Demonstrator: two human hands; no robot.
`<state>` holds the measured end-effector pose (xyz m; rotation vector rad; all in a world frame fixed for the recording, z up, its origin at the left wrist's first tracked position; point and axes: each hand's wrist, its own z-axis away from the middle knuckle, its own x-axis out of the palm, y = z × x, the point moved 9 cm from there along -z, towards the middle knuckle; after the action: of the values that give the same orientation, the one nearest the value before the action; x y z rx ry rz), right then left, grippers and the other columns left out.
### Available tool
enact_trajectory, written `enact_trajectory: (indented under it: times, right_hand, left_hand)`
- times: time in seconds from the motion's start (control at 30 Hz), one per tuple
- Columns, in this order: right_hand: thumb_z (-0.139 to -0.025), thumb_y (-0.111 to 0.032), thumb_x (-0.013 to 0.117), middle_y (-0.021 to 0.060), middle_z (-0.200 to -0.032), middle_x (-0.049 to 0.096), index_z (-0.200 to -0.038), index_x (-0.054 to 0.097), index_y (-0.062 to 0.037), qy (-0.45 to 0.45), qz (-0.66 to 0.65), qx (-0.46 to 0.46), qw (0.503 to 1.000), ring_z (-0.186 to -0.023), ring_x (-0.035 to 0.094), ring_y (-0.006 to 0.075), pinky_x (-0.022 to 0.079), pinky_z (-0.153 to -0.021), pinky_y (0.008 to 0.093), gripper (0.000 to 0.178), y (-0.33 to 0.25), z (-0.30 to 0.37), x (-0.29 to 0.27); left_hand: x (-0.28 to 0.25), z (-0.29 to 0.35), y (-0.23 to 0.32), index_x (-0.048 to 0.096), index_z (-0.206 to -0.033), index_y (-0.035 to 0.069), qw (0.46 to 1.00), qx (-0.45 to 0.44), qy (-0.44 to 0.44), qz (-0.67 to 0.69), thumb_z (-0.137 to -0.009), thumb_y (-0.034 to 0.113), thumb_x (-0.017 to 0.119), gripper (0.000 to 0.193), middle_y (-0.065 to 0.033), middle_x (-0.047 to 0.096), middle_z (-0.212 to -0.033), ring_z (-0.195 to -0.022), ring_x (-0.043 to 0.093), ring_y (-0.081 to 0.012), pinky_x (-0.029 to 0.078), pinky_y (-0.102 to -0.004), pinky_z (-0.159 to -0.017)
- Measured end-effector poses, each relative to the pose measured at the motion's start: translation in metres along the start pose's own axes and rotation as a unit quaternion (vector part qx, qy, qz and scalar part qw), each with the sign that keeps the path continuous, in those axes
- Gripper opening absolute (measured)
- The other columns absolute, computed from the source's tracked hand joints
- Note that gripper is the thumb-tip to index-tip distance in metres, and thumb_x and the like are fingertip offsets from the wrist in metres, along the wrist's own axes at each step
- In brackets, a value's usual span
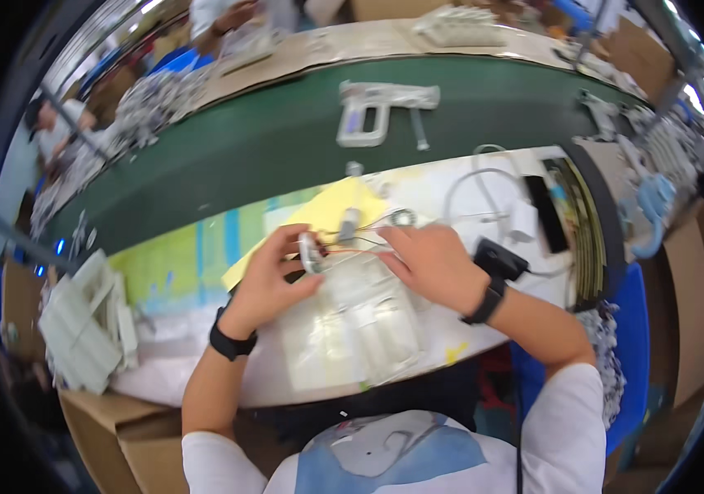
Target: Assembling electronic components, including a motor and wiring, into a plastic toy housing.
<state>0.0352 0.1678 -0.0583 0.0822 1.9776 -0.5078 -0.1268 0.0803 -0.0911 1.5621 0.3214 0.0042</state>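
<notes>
My left hand [274,276] grips a small round white part [311,253] between thumb and fingers. Thin red and dark wires [350,250] run from it toward my right hand [430,263], whose thumb and forefinger pinch the wire ends. A small grey cylinder [349,224], blurred, lies just beyond the wires on a yellow sheet [319,212]. Close to my right fingertips sits a small ring-shaped part [402,217]. Below both hands, clear plastic bags [375,321] lie on the worktop; their contents are hard to make out.
A white gun-shaped housing [362,115] rests on the green belt [261,132]. White plastic parts [88,325] are stacked at the left. On the right lie a black phone [545,212], a white adapter [522,221], a black box [500,259] and a blue bin [632,354]. Other people work across the belt.
</notes>
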Motion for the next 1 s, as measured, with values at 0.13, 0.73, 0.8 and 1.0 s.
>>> enact_trajectory:
  times: [0.13, 0.73, 0.8, 1.0]
  right_hand:
    - [-0.085, -0.021, 0.063, 0.0064, -0.074, 0.055, -0.119, 0.059, -0.0051, -0.087, 0.049, -0.031, 0.994, -0.058, 0.057, 0.0244, 0.046, -0.056, 0.0383, 0.039, -0.028, 0.042, 0.059]
    - [-0.08, -0.013, 0.064, 0.0088, -0.084, 0.053, -0.125, 0.055, -0.006, -0.029, -0.097, -0.03, 0.994, -0.067, 0.056, 0.026, 0.047, -0.061, 0.038, 0.047, -0.009, 0.035, 0.047]
    - [-0.079, -0.005, 0.064, 0.0114, -0.092, 0.055, -0.127, 0.053, -0.0046, -0.059, -0.141, 0.009, 0.988, -0.077, 0.059, 0.0291, 0.05, -0.068, 0.038, 0.049, -0.005, 0.038, 0.041]
    - [-0.081, 0.003, 0.066, 0.0155, -0.102, 0.058, -0.12, 0.057, -0.0013, 0.005, -0.186, 0.017, 0.982, -0.088, 0.062, 0.0315, 0.053, -0.076, 0.0336, 0.04, -0.019, 0.062, 0.02]
  left_hand:
    - [0.009, 0.026, -0.018, 0.052, -0.126, 0.0, 0.997, -0.011, 0.01, -0.08, -0.072, -0.003, 0.077, 0.06, -0.0121, 0.055, -0.12, -0.111, 0.059, -0.0211, 0.055, -0.033, -0.092]
    - [0.03, 0.05, -0.031, 0.047, -0.13, -0.004, 0.972, 0.062, 0.044, -0.221, -0.072, 0.015, 0.083, 0.071, -0.0179, 0.053, -0.12, -0.106, 0.06, -0.0308, 0.054, -0.0348, -0.089]
    - [0.031, 0.054, -0.03, 0.047, -0.129, -0.004, 0.951, 0.066, 0.047, -0.298, -0.07, 0.022, 0.085, 0.075, -0.0204, 0.053, -0.124, -0.108, 0.058, -0.0356, 0.05, -0.0379, -0.093]
    - [0.067, 0.047, 0.048, 0.05, -0.129, 0.0, 0.897, 0.224, 0.016, -0.38, -0.066, 0.016, 0.085, 0.074, -0.0193, 0.054, -0.13, -0.113, 0.056, -0.0392, 0.047, -0.0411, -0.096]
